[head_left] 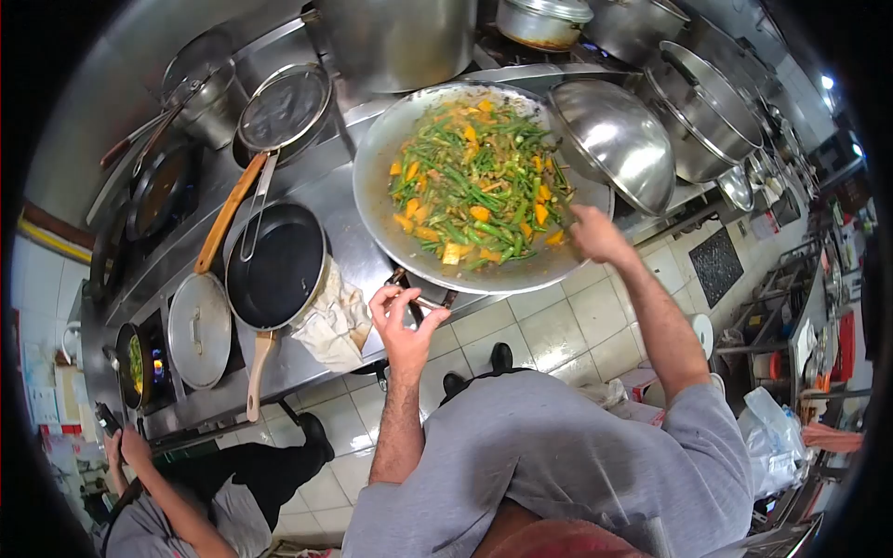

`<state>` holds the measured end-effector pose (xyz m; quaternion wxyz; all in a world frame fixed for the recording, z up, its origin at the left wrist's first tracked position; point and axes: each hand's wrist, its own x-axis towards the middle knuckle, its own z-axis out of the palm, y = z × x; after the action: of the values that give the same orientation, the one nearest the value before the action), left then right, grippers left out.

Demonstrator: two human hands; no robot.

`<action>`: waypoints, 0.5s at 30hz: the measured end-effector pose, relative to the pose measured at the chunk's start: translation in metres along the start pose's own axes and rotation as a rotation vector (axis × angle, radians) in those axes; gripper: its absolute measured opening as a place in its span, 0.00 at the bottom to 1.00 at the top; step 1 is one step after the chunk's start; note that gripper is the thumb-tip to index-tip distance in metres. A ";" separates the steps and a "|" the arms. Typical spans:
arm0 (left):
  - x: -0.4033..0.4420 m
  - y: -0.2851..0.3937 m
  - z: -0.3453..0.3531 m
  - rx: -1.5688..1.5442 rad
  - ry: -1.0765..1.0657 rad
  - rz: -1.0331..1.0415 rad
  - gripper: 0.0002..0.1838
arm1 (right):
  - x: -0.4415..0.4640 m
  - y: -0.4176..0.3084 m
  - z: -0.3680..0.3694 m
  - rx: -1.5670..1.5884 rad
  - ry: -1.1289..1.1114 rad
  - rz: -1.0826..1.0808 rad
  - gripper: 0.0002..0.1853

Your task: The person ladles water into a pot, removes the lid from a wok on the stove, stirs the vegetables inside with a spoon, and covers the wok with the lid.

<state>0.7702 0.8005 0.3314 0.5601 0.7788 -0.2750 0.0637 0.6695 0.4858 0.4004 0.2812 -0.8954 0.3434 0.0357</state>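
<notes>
A wide metal pan [366, 186] holds green beans and orange vegetable chunks [479, 213] in some liquid. My left hand [406, 327] is below the pan's front rim, thumb and fingers curved apart with nothing visible between them; a small handle or fitting shows just behind the fingertips. At the pan's right side my right hand [600, 236] reaches over the rim, fingers drawn together beside the food. What those fingers hold, if anything, is too small to tell. A domed metal bowl or lid [619, 139] leans by the pan's right rim.
Left of the pan are a black frying pan [276, 265], a crumpled cloth [333, 321], a strainer [285, 107] and a round lid [199, 330]. Large pots [395, 42] stand behind. At lower left, another person [186, 521] holds a dark object near a small pan [135, 365].
</notes>
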 end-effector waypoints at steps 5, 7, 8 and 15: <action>-0.003 -0.005 0.000 -0.022 0.000 0.004 0.25 | -0.051 -0.004 -0.055 -0.463 0.113 -0.028 0.20; -0.003 -0.005 -0.001 -0.012 0.003 0.006 0.25 | -0.068 -0.016 -0.071 -0.526 0.201 -0.097 0.19; -0.003 -0.004 -0.001 -0.005 -0.002 0.014 0.25 | -0.069 -0.013 -0.074 -0.506 0.246 -0.205 0.18; -0.002 -0.004 -0.001 -0.019 -0.001 0.015 0.25 | -0.046 -0.042 -0.033 -0.202 0.176 -0.646 0.23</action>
<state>0.7705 0.8034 0.3275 0.5668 0.7714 -0.2818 0.0651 0.6567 0.5209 0.4599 0.1571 -0.9808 0.0600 -0.0989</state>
